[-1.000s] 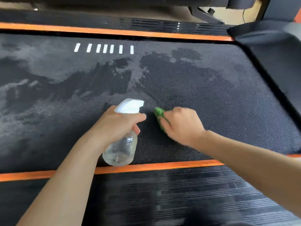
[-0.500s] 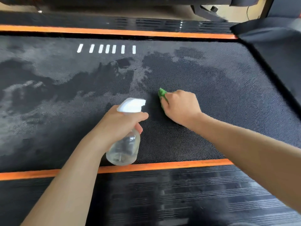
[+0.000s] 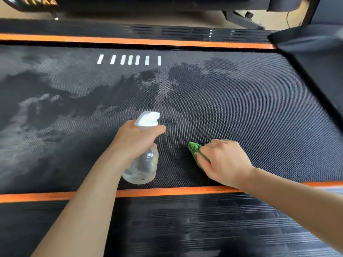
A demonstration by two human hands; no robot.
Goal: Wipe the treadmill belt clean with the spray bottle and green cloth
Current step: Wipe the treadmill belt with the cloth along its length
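Hands: we count two. Our left hand point(image 3: 136, 140) is wrapped round the neck of the spray bottle point(image 3: 142, 164). Our right hand point(image 3: 225, 161) has its fingers curled on the green cloth point(image 3: 195, 150) and presses it flat on the belt.
Bottles: we see one, clear with a white spray head point(image 3: 148, 118).
Cloths: we see one, at 3 o'clock from the bottle and near it, not touching.
Treadmill belt: one black belt point(image 3: 250, 108) with dark wet patches and pale dry patches. The cloth sits near its 6 o'clock edge.
White marks: we count seven short stripes point(image 3: 130, 59) at 12 o'clock on the belt.
Orange strips: we see two, one far point(image 3: 130, 41) and one near point(image 3: 167, 191).
Hard to see: our right hand hides most of the cloth, so only a bit peeks out. Our left hand covers the bottle's neck and trigger. The top edge is blurry.
Which way: the bottle's long side runs from 6 to 12 o'clock. Its nozzle points toward 1 o'clock, out over the belt.
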